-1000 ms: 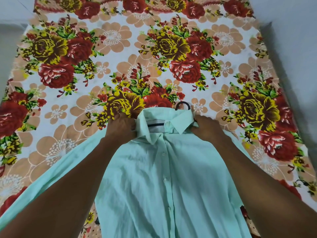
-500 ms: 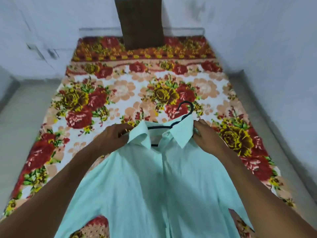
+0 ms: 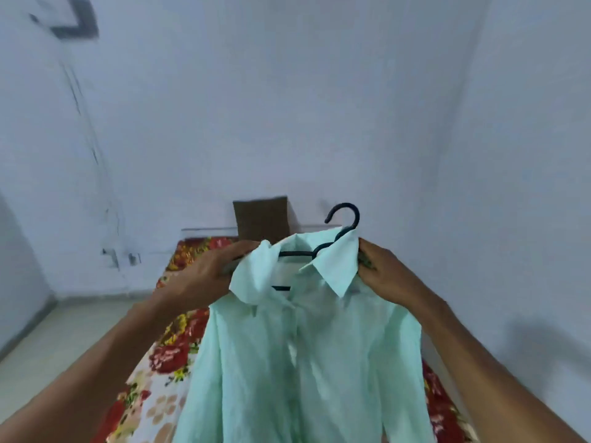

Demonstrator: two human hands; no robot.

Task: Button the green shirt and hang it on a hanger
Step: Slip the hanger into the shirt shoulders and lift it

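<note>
Since the earlier frame the pale mint-green button-front cotton shirt (image 3: pixel 297 362) has come up off the floral-print bedsheet (image 3: pixel 166 353) and now hangs in the air in front of the person, its body draping down over the middle of the bed.

Nearest, the left hand (image 3: pixel 204 276) grips the shirt's left shoulder by the collar, fingers (image 3: pixel 236 251) curled round cloth. The right hand (image 3: pixel 383 273) pinches the other shoulder just under the collar point, thumb and fingers closed on the fabric (whether either hand also catches the hanger arm beneath, I cannot tell).

Between them the dark plastic hanger (image 3: pixel 343 215) sits inside the neck, its hook poking up above the right collar and leaning to that side. The collar looks bunched on the left.

To do this step well, I judge both shoulder seams should be eased squarely onto the hanger arms, the hook centred in the neck, and the collar flattened before letting go.

Beyond, a brown cushion (image 3: pixel 262 219) stands against the wall at the bed's far edge.
</note>
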